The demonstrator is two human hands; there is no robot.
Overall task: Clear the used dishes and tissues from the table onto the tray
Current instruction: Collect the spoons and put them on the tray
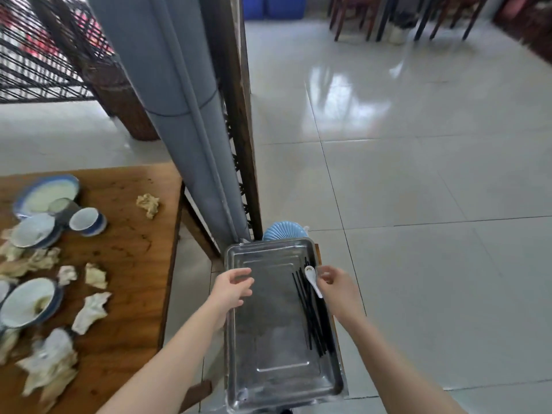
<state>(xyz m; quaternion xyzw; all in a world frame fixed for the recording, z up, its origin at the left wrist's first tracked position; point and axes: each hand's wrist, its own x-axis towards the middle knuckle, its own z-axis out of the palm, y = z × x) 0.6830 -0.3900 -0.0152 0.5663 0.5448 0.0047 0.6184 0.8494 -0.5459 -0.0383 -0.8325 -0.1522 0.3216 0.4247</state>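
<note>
Metal tray sits right of the wooden table, apart from it w/ a strip of floor btwn them. In the tray, along its right side, a bunch of black chopsticks lies lengthwise. A white spoon rests across their far ends.

Left hand hovers over the tray's left edge, fingers loosely curled, thumb apart, holding nothing. Right hand is at the tray's right edge, fingers curled in, tips right next to the spoon. It's blurry there, so can't tell if it pinches the spoon or is just beside it.

Used dishes are all on the table, on its left part:
- big blue-rimmed plate at the far end
- blue cup just right of the plate
- small bowl a bit nearer
- larger bowl w/ some leftovers, closer to the near edge

Crumpled tissues lie scattered btwn and around the bowls. A lone tissue sits further right, well apart from the dishes.

Behind the tray's far edge is a light-blue ribbed object, touching it or nearly so. A grey pipe runs up from that spot. Shiny tiled floor is on the right, w/ chair legs at the far top.
</note>
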